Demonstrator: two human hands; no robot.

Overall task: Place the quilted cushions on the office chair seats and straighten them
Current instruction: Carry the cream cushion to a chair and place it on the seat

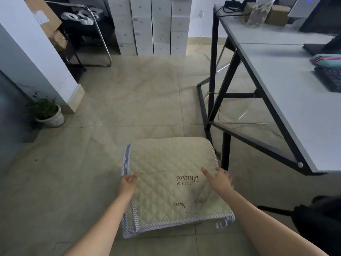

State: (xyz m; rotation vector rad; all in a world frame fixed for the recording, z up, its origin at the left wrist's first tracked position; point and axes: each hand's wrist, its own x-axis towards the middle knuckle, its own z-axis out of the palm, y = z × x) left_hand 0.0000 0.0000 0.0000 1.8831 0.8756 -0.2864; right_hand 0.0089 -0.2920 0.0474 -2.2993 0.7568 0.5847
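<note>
the quilted cushion, cream with a blue-and-white striped border, lies flat and roughly level in the near middle of the scene, raised above the tiled floor; it probably already sits on an office chair seat, though the seat itself is hidden under it. the left hand is at the cushion's left edge, fingers loosely curled against the striped trim with the thumb up, and whether it pinches the border or only touches it cannot be told. the right hand rests open on the right side of the top, fingers spread and pointing far, reaching to the right edge. one hand on each side suits squaring the cushion on the seat and smoothing it flat, so this looks like the straightening step. brown stitched writing on the top reads upside down from here: "you are so unique", with small brown motifs nearer the near edge. the striped border is doubled at the near left corner, perhaps a tie or flap. the grey worktop on black legs stands to the right; the stacked white boxes at the far wall bear labels too small to read.
</note>
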